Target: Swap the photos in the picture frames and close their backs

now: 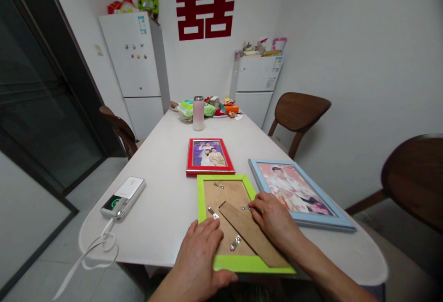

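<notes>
A green picture frame [256, 263] lies face down at the table's near edge, its brown backboard [228, 193] showing. A brown stand leg [249, 230] slants across the back. Several small metal clips [236, 243] sit along the board's edges. My left hand [202, 251] grips the frame's lower left corner, fingers over the left side and thumb at the bottom edge. At the right side, my right hand [272, 216] has its fingers closed at another metal clip [245, 208]; the fingertips partly hide it.
A red framed photo [210, 171] lies just beyond, and a blue framed photo [311, 221] to the right. On the left is a power bank [123, 198] with a white cable [104, 242]. A pink bottle [198, 115] stands farther back before snack packages [211, 109]. Chairs [301, 110] flank the table [166, 191].
</notes>
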Demonstrator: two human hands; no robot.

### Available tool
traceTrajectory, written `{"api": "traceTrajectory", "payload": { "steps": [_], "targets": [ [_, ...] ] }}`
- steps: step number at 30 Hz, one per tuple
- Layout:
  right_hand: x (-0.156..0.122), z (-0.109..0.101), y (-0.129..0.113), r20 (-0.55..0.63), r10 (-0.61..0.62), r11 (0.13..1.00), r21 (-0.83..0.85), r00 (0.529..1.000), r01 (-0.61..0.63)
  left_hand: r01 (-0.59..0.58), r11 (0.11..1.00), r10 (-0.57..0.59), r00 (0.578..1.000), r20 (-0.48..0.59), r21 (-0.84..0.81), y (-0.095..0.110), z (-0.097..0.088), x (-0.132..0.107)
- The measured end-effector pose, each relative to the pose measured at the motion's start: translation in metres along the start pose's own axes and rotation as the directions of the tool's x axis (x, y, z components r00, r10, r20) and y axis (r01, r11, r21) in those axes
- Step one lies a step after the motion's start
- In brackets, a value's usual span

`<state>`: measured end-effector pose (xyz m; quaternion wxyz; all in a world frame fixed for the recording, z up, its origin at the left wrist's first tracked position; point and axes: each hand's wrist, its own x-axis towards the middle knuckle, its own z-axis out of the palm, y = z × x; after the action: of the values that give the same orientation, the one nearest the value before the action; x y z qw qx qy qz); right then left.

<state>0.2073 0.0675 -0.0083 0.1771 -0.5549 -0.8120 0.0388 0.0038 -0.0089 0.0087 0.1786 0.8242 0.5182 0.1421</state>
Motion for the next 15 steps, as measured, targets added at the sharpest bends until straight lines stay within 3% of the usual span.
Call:
{"api": "traceTrajectory", "payload": {
  "steps": [10, 15],
  "targets": [
    [-0.009, -0.007, -0.001, -0.051, -0.087, 0.995, 0.053, 0.995, 0.09, 0.011, 1.0, -0.011, 1.0, -0.001, 0.015, 0.001, 0.0, -0.002],
    [-0.028, -0.014, -0.027, -0.05, -0.305, 0.927, 0.215, 0.951, 0.309, -0.008, 1.0, 0.008, 1.0, 0.001, 0.025, -0.001, 0.003, -0.002]
  ]
}}
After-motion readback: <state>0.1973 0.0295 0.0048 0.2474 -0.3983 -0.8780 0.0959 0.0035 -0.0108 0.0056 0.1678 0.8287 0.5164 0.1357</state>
